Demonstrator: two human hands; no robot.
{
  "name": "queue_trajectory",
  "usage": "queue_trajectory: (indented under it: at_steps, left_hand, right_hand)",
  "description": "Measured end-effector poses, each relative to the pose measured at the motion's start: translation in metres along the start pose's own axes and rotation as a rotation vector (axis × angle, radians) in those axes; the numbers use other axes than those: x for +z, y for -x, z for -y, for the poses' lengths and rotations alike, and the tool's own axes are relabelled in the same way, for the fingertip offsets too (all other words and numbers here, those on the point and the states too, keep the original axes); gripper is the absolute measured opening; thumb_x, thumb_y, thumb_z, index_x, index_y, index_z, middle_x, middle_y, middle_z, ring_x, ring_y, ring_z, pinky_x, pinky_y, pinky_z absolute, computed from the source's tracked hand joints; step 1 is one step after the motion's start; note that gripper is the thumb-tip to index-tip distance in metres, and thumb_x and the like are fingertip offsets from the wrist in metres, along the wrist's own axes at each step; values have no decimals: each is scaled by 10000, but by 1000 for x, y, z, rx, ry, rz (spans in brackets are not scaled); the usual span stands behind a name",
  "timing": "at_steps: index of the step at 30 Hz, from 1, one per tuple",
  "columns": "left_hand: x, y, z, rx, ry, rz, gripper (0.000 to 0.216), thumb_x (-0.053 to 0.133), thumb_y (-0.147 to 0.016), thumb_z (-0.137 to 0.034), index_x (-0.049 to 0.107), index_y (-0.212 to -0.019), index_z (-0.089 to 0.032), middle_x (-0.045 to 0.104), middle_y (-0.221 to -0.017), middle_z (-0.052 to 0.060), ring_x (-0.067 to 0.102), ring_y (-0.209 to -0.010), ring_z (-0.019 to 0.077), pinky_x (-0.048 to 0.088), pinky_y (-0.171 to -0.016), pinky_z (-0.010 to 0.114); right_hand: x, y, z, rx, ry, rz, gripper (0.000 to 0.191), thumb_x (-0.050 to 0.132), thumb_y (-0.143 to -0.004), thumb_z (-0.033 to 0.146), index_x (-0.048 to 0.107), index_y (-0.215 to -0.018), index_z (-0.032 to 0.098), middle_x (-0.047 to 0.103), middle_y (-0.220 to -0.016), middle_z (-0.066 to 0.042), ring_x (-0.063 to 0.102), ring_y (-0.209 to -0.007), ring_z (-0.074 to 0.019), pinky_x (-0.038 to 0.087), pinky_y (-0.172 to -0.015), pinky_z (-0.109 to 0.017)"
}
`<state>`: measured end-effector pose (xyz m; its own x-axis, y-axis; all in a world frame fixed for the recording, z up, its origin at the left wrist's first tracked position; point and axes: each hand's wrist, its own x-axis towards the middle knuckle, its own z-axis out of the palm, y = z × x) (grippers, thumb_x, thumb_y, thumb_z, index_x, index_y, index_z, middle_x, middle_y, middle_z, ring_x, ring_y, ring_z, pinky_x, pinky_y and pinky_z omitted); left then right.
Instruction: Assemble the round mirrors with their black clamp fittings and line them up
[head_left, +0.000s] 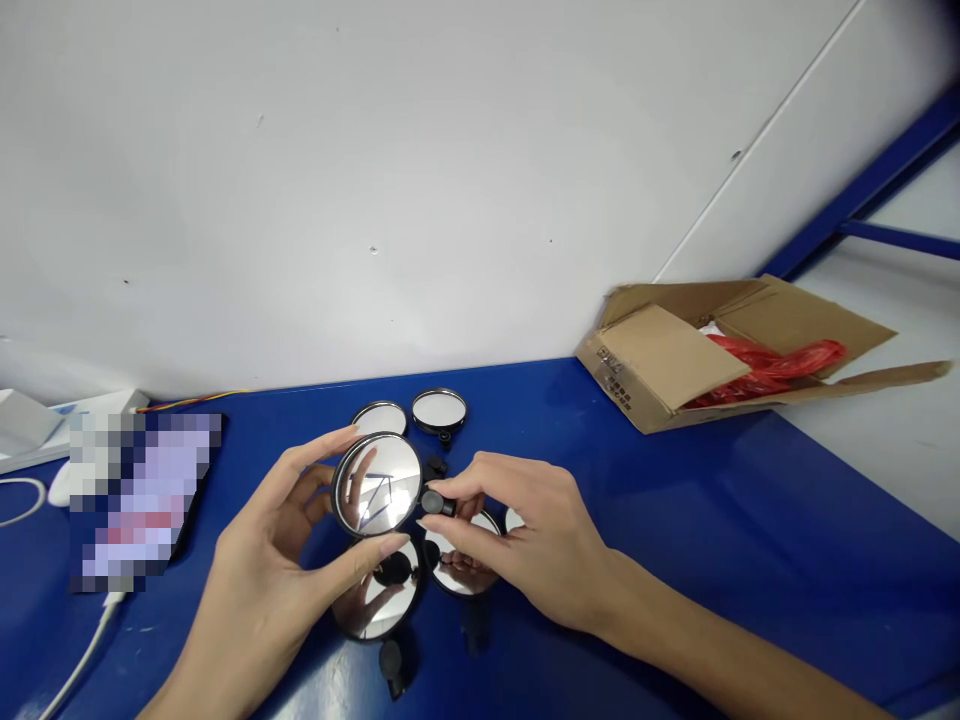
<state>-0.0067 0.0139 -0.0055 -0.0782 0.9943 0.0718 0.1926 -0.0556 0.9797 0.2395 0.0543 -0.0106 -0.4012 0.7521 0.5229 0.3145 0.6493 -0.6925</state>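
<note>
My left hand (277, 560) holds a round convex mirror (377, 485) upright by its black rim, between thumb and fingers. My right hand (525, 530) pinches a small black ball-ended mount (439, 503) right beside that mirror's edge. Under my hands lie two more round mirrors (386, 600) (457, 570), partly hidden. Two others (439, 410) (379, 418) sit just beyond the held mirror. A loose black mount (391, 662) rests on the table near my left wrist.
The blue table (675, 490) ends at a white wall behind. An open cardboard box (660, 360) with a red plastic bag (772, 365) sits at the back right. A pixelated flat object (142, 500) and a white cable (82, 650) lie at the left.
</note>
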Motion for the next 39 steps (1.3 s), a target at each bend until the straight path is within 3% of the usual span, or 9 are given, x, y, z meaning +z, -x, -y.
queue_trajectory:
  at_steps: [9, 15, 21, 25, 28, 35, 39]
  left_hand:
    - [-4, -2, 2, 30, -59, 8, 861, 1052, -747, -486, 657, -1507, -401, 749, -1508, 38, 696, -1444, 361, 568, -1268, 511]
    - [-24, -14, -4, 78, -218, 154, 946, 1034, -737, -451, 582, -1567, -440, 785, -1393, 29, 751, -1290, 337, 572, -1198, 459]
    - [-31, -14, 0, 115, -390, 260, 945, 978, -751, -458, 524, -1580, -465, 745, -1411, 35, 690, -1348, 379, 480, -1214, 512]
    - [-35, -14, 9, 247, -556, 360, 1045, 1022, -710, -478, 469, -1596, -463, 749, -1403, 50, 731, -1278, 397, 543, -1150, 543]
    - [-36, -15, 10, 254, -576, 365, 1022, 1007, -716, -449, 474, -1588, -461, 753, -1409, 43, 745, -1267, 389, 561, -1141, 529]
    - [-47, -19, 7, 239, -589, 479, 1127, 977, -721, -368, 428, -1703, -439, 772, -1439, 89, 762, -1297, 422, 587, -1161, 568]
    - [-55, -18, 8, 251, -658, 532, 1158, 973, -734, -364, 403, -1738, -459, 757, -1478, 90, 737, -1355, 429, 591, -1167, 582]
  right_hand:
    - [7, 5, 3, -185, 50, 13, 117, 797, -1052, 303, 729, -1012, 216, 742, -778, 13, 653, -647, -129, 506, -610, -256]
    - [-1, -2, 4, -208, -87, 105, 257, 880, -1016, 434, 779, -1053, 201, 783, -823, 8, 693, -721, -134, 536, -692, -248]
    - [0, -1, 6, -190, -115, 228, 326, 819, -1045, 527, 790, -1004, 205, 788, -822, 5, 691, -729, -141, 564, -749, -276]
    - [2, 2, 9, -148, -66, 265, 173, 760, -1112, 350, 810, -1035, 203, 775, -820, 7, 680, -742, -141, 545, -749, -272]
    - [-1, 1, 8, -117, -54, 261, 99, 750, -1110, 271, 809, -1055, 213, 785, -849, 17, 678, -751, -138, 540, -763, -271]
    - [-9, -3, 2, -43, 5, 210, 121, 685, -1121, 219, 790, -1061, 212, 762, -845, 21, 676, -778, -138, 515, -763, -272]
    - [-9, -3, -2, -90, 82, 208, 133, 656, -1132, 207, 780, -1083, 199, 762, -855, 15, 671, -773, -143, 502, -773, -289]
